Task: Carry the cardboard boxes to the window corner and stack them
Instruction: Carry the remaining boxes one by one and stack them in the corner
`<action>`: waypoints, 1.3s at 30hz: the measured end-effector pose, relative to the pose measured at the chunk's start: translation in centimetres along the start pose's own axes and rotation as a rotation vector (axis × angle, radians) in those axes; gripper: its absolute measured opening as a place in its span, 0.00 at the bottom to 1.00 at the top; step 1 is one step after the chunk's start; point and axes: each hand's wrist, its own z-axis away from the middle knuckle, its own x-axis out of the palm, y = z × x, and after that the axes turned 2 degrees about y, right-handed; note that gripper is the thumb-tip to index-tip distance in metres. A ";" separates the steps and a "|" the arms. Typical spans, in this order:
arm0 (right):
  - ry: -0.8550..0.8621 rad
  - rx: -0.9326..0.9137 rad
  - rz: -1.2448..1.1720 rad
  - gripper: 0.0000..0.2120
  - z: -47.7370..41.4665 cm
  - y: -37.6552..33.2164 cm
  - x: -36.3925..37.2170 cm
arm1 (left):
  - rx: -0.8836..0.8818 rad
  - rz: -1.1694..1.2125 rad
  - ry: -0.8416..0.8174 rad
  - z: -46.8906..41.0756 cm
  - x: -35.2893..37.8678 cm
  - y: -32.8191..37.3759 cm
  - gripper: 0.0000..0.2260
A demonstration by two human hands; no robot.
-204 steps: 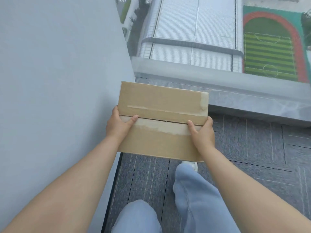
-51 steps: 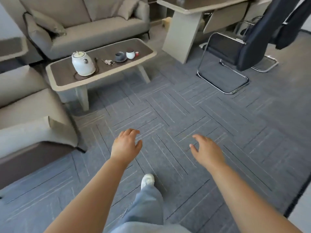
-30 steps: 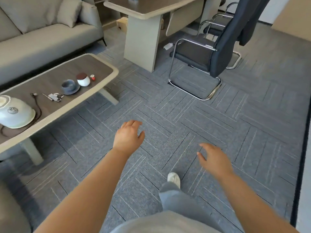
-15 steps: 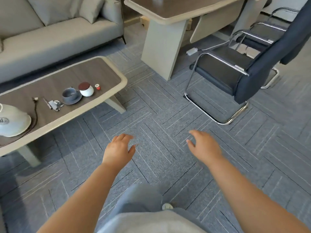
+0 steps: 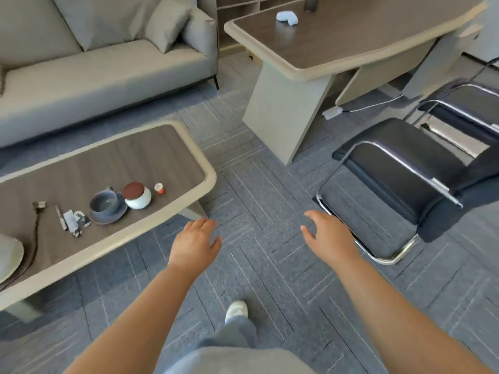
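No cardboard box is in view at this moment. My left hand (image 5: 194, 243) is held out in front of me over the grey carpet, palm down, fingers loosely apart, holding nothing. My right hand (image 5: 329, 237) hovers at the same height to the right, also spread and holding nothing. Both hands are between the coffee table corner and the black chair. One of my feet (image 5: 236, 311) in a white shoe is stepping forward below them.
A low coffee table (image 5: 208, 174) with a cup, jar and small items stands at the left. A grey sofa (image 5: 108, 68) is behind it. A desk (image 5: 283, 114) stands ahead, and black cantilever chairs (image 5: 399, 174) are at the right. Carpet runs between them.
Since the oldest frame the box has left my hands and the view has turned from the window to the room. Over the last second I walked forward toward the desk.
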 end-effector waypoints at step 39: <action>-0.114 -0.443 0.034 0.19 -71.7 -8.2 -6.4 | -0.457 0.053 0.173 -59.3 -8.5 -5.4 0.17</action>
